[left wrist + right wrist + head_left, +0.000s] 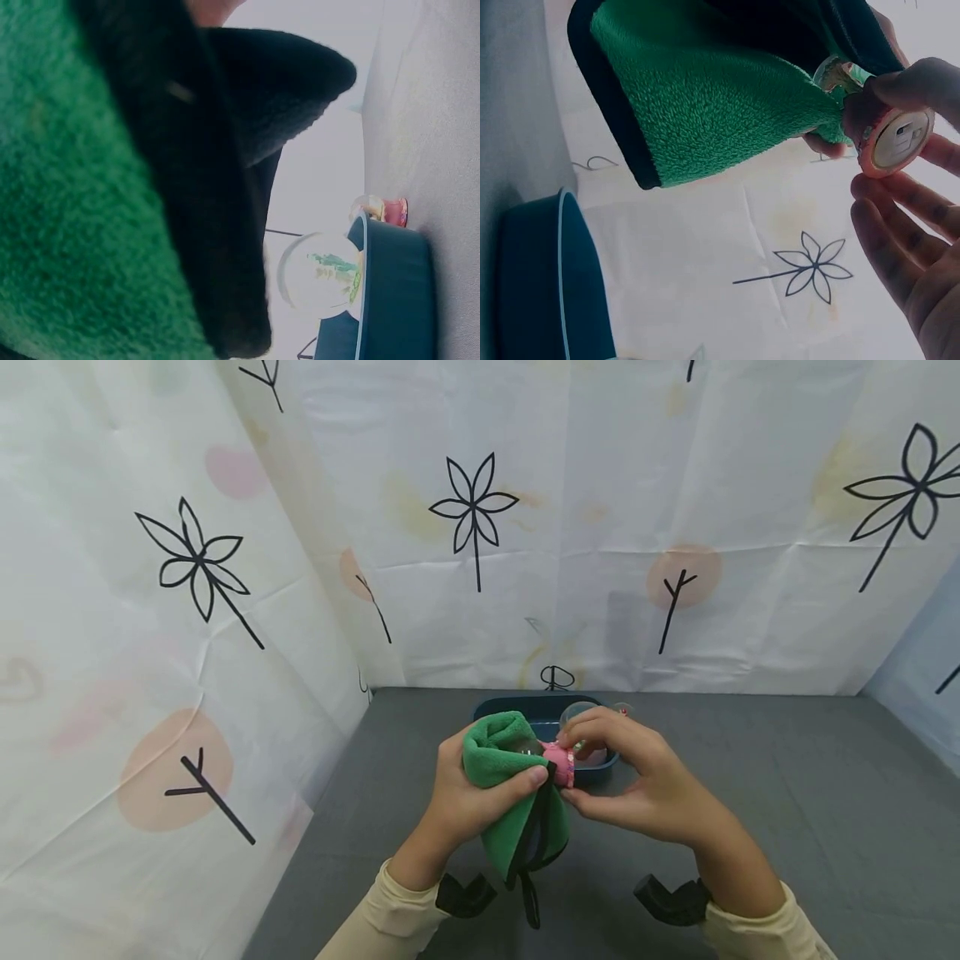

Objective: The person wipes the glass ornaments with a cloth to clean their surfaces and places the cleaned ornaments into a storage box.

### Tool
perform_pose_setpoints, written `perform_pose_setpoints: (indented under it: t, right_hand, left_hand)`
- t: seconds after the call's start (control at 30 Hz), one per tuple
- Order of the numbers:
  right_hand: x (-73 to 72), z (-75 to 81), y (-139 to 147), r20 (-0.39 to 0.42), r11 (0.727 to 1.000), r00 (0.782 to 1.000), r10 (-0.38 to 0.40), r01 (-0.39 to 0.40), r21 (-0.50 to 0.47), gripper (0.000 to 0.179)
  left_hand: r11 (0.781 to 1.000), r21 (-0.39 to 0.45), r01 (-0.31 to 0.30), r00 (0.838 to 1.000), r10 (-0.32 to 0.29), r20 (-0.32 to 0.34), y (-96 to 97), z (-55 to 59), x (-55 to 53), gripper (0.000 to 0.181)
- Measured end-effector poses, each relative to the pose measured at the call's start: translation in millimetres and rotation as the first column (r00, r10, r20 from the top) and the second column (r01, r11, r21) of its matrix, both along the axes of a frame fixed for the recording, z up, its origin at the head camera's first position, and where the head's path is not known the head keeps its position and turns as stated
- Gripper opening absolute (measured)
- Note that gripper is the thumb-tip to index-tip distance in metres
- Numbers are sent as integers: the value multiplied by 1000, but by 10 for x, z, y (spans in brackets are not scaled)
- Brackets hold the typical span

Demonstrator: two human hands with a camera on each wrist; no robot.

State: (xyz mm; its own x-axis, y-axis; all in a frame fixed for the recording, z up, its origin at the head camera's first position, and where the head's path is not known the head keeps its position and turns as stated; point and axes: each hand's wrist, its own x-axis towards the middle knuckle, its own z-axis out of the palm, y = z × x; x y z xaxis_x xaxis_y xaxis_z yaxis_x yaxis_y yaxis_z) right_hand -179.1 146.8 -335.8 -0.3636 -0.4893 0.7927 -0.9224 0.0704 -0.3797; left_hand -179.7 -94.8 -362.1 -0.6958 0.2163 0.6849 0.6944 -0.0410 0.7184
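A small snow globe with a pink base (558,765) is partly wrapped in a green cloth (492,762) with black edging. My left hand (474,793) grips the cloth around the clear dome, thumb pressed on the near side. My right hand (651,777) pinches the rim of the base between thumb and fingers. In the right wrist view the round underside (901,141) faces the camera, with a small switch-like part in it. Most of the dome is hidden by the cloth, whose free corner hangs down.
A dark blue bin (401,292) stands behind the hands on the grey table (787,827). Another snow globe (321,276) sits in it. A smaller globe with a red-pink base (395,212) stands beyond the bin. A patterned curtain (555,527) closes off the back.
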Motion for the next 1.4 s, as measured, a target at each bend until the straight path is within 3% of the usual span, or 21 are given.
perform_pose_setpoints:
  t: [0.2,0.3,0.6,1.13,1.4]
  right_hand:
    - [28,-14,28,129,997,989,-65,60,40,56]
    - [43,-21,50,189,990,974,-128,114,82,50]
    - [37,-57,56,254,977,946,-200,174,122,30]
    - [52,-29,32,300,981,939,-170,132,140,20]
    - [51,-40,42,318,983,934,-161,121,141,25]
  left_hand:
    - [1000,9,-17,1000,17,-12,-12,3,-3,34]
    - [999,3,-32,999,32,-7,-17,9,9,36]
    - [1000,12,-16,999,16,-39,-6,13,20,41]
    - [1000,4,-1,998,1,-66,2,14,22,40]
    - [1000,-3,-17,998,16,-61,-1,6,26,39]
